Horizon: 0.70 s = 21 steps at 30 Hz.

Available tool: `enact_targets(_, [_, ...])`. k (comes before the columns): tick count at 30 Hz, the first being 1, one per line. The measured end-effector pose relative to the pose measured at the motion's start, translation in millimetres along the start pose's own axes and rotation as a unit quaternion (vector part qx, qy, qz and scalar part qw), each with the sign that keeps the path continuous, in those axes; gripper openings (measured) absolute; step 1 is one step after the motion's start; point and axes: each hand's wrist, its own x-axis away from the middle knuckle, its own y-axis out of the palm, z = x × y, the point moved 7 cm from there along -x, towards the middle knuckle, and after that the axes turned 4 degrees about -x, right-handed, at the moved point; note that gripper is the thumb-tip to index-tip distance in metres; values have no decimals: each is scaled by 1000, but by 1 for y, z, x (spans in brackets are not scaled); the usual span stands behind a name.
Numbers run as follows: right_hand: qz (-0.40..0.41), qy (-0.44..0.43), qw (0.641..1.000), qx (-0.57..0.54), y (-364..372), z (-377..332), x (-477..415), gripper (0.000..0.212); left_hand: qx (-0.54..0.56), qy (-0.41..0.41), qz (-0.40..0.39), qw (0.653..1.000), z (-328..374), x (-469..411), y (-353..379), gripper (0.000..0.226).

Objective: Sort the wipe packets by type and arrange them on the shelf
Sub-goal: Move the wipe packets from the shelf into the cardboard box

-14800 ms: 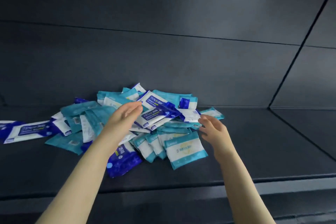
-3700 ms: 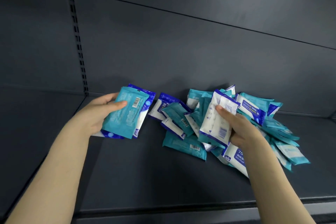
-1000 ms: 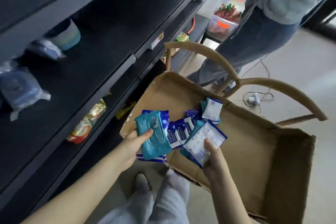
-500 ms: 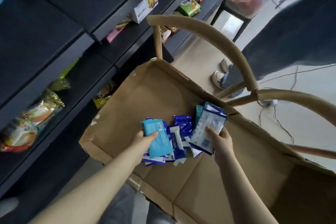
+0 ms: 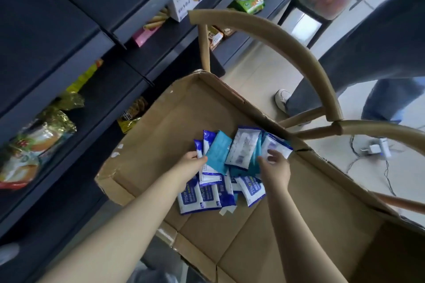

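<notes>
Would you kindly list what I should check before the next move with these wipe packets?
1. Left hand grips the teal packet on top of its stack: ok.
2. Right hand has a firm hold on the white packet: cannot tell.
3. Types kept apart in the cardboard box: not ok, teal lies among the blue-white packets.
4. Packets shelved: not ok, all those seen are in the box or in hand.

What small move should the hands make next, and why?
Probably release both bundles into the box: the left hand grips a stack topped by a teal packet, the right hand touches white packets, and both hang low over blue packets already lying there.
</notes>
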Motion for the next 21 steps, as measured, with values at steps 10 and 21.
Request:
enact_targets(10, [-142,-55,979,-139,10,-22,186,40,165,70,-14,984,-80,132,-112,39])
enact_targets(21, [-296,-278,891,-202,46,-155,531,41,307,344,83,884,-175,438,-347,29])
